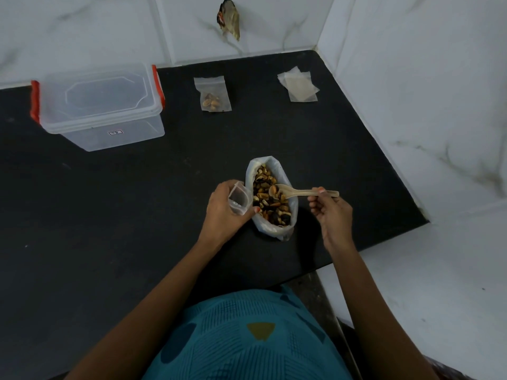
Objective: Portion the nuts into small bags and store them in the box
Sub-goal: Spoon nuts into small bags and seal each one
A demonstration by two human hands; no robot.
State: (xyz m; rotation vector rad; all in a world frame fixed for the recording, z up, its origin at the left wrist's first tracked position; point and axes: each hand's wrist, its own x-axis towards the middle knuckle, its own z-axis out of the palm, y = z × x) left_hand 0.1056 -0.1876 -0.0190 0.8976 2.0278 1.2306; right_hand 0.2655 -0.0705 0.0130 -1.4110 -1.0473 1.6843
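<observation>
Left hand point(223, 213) curls round an empty small bag point(240, 198), mouth open; right hand point(333, 213) pinches a pale spoon point(299, 192) dipped in the open sack point(270, 230) of brown and dark nuts point(274, 212) between them. Beyond lie a filled bag point(215, 96), spare bags point(298, 85), the lidded clear box point(101, 105)

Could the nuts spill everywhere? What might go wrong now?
1. The small bag in the left hand has a narrow mouth, so nuts may slip off the spoon in the right hand and scatter on the black counter.
2. The big bag is soft and wide open. A bump from the spoon might tip it over.
</observation>
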